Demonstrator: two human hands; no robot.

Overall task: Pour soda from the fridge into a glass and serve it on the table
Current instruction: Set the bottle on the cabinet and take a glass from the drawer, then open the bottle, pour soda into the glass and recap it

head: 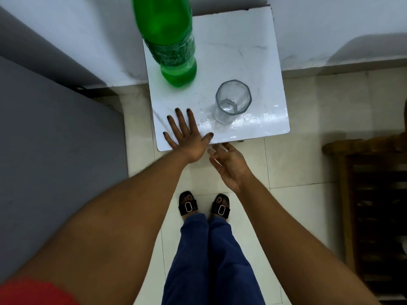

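A small white worktop [248, 51] stands against a pale wall, seen from above. On its far left part stands a green soda bottle [169, 45], upright, its top out of the frame. Nearer and to the right of it, well apart, stands a clear glass [232, 101], upright and empty as far as can be seen. The left hand [187, 137] lies flat on the near left corner of the worktop, palm down, fingers spread, grasping nothing. The right hand [229, 164] hangs just off the near edge, beside the left thumb, fingers loosely curled and holding nothing. Below, on the tiled floor [297, 164], are two feet in black sandals [188, 204] and blue trousers [211, 260]. A dark wooden rack [374, 205] stands at the right.
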